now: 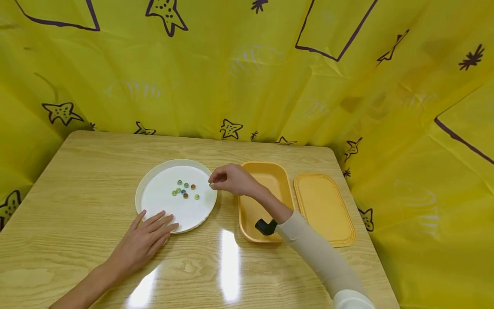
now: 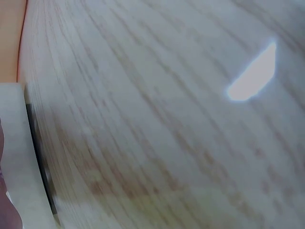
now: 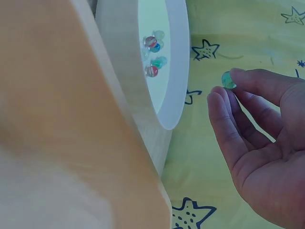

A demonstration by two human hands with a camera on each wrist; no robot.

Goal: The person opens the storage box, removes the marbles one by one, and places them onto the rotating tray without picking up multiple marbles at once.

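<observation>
Between thumb and fingertips, my right hand (image 1: 233, 179) pinches a greenish glass marble (image 3: 228, 80) above the right rim of a round white tray (image 1: 181, 214). Several marbles (image 1: 186, 185) in green, blue and brown lie grouped on the tray's floor. My left hand (image 1: 144, 238) rests with spread, straight fingers over the tray's near left rim. In the left wrist view only a sliver of that hand shows at the left edge, beside the tray wall (image 2: 24, 157).
Under my right forearm stands a yellow-orange plastic box (image 1: 247, 210). Its matching flat lid (image 1: 326, 206) lies to the right on the wooden table (image 1: 88, 180). A yellow patterned curtain (image 1: 200, 86) hangs behind and beside the table.
</observation>
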